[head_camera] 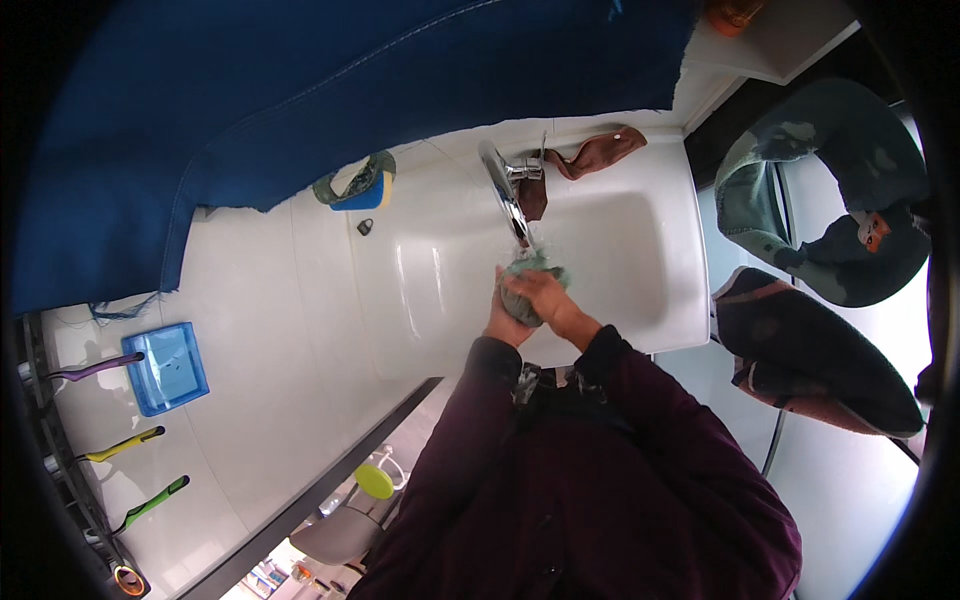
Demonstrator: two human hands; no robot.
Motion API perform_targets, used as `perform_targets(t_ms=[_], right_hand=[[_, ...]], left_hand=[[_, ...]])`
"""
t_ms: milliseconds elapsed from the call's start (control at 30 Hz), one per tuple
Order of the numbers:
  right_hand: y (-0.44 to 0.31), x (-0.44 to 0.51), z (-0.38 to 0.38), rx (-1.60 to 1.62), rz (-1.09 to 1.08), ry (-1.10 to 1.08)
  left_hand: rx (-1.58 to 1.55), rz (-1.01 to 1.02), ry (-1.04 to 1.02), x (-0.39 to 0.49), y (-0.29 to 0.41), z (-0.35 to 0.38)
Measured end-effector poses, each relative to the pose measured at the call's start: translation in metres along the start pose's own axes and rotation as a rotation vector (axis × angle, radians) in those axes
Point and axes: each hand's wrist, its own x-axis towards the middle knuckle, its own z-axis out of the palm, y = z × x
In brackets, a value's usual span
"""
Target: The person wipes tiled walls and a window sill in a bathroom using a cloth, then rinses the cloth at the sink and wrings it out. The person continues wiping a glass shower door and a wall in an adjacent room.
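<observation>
Both my hands are over a white sink basin [619, 232], under the chrome faucet [495, 172]. Water runs from the spout onto a wet grey-green cloth [517, 306] bunched between my palms. My left hand [507, 322] cups the cloth from the left and below. Across its top lies my right hand [553, 300], fingers pressed onto the cloth and partly hiding it. A greenish, blurred part of the cloth shows beyond my fingers, right below the stream. A brown cloth [600, 154] is draped on the sink's back rim beside the faucet, with a part hanging behind it.
A large blue fabric [360, 97] hangs across the far side. Left of the sink are a blue-and-yellow sponge [364, 196], a small padlock [365, 226] and a blue tray [166, 367]. Colored handles [136, 445] project from the left rack. Dark fabric pieces [817, 352] hang at right.
</observation>
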Motion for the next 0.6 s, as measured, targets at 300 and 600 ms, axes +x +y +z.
perform_targets(t_ms=[300, 600], right_hand=[[-0.024, 0.03, -0.015, -0.852, -0.298, 0.442], [-0.008, 0.04, -0.027, -0.812, -0.274, 0.433]], left_hand=[[0.183, 0.366, 0.261, 0.021, -0.026, 0.035], [0.342, 0.461, 0.036, 0.015, 0.001, 0.008]])
